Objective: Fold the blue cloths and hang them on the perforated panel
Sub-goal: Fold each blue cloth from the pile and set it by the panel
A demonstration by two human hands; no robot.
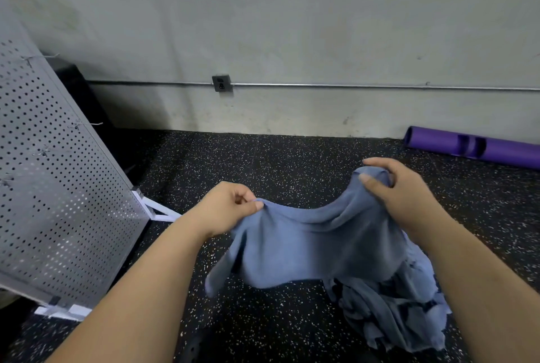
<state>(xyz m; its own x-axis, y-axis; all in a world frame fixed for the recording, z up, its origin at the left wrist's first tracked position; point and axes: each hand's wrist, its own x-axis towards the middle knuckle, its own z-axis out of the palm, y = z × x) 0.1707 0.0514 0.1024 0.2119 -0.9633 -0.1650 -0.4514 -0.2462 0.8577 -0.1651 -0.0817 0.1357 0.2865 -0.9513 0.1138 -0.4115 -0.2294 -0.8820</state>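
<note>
Open speckled floor ahead; perforated panel close on the left, purple roll rightward along the wall.

Grey wall with outlet; black speckled floor.

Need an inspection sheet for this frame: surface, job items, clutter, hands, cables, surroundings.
Surface: dark speckled floor; no table in view.
Job's things: blue cloth held up unfolded between both hands; pile of blue cloths crumpled on the floor under the right forearm; perforated panel at left, its visible wire hooks bare.
Clutter: purple tube lying by the wall, far right.
Grippers: left hand pinches the cloth's upper edge; right hand grips a bunched part, higher.
Cables: nothing seen.
Surroundings: grey wall with an outlet and a conduit running along it.
</note>
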